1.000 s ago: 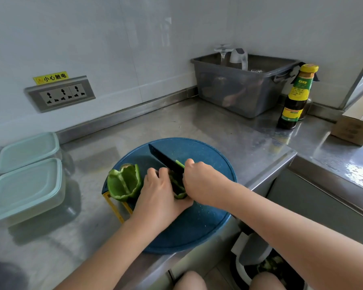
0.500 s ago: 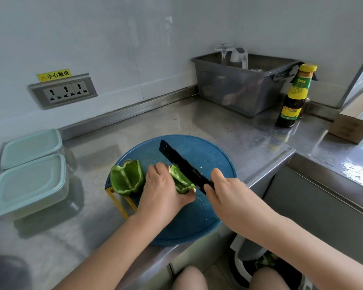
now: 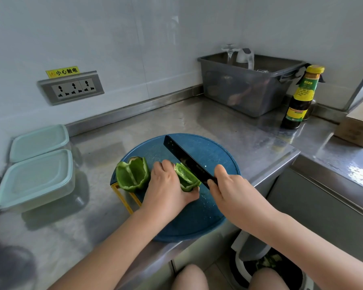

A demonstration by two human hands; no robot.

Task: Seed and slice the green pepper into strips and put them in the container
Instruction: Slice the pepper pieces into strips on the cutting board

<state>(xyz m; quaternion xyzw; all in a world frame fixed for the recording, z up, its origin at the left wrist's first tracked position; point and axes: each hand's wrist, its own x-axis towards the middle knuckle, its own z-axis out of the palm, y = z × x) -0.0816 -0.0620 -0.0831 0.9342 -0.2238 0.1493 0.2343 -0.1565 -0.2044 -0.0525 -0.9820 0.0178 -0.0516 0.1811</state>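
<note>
The left hand (image 3: pixel 168 189) curls its fingers (image 3: pixel 166 165) over a cut green pepper half (image 3: pixel 186 178) on the round blue cutting board (image 3: pixel 197 216). The right hand (image 3: pixel 232 191) clamps its fingers round the handle of a black-bladed knife (image 3: pixel 189 162), whose blade rests against the pepper. Even strips probably call for tucked fingertips and straight, narrow cuts. A second pepper half (image 3: pixel 132 174) lies just left of the left fingers. Well left on the steel worktop (image 3: pixel 134 126), two clear plastic containers with pale green lids (image 3: pixel 38 181) are closed, and no strips show inside.

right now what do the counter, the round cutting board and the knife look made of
Counter: brushed stainless steel, judging by its grey sheen and blurred reflections. Round cutting board: probably matte blue plastic, scored with pale cut marks. Knife: black-finished blade, likely coated steel, though ceramic is possible.
</note>
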